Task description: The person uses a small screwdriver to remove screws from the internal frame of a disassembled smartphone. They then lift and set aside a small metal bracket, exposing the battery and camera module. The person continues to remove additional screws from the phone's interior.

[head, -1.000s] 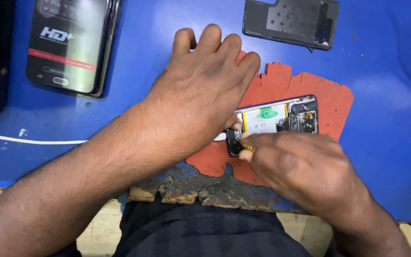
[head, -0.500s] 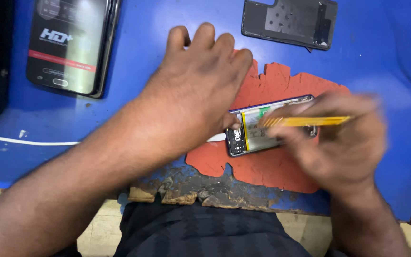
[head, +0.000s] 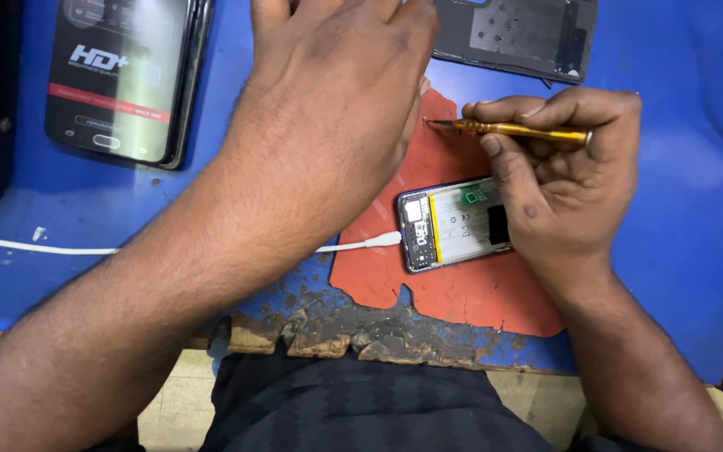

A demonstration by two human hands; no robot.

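Right hand [head: 558,172] closed round a yellow screwdriver [head: 512,129], tip pointing left over the red mat [head: 462,293]; opened phone [head: 453,222] lying just below it on the mat, white cable [head: 353,246] plugged into its left end. Left hand [head: 336,92] spread flat, palm down, at the mat's far left; grip beneath hidden. Boxed phone [head: 123,75] far left; dark back cover [head: 520,33] far right on the blue table [head: 688,251].

Bare blue table [head: 679,218] lies open to the right. Boxed phone [head: 119,79] blocks the far left. Back cover [head: 516,33] crowds the far edge.
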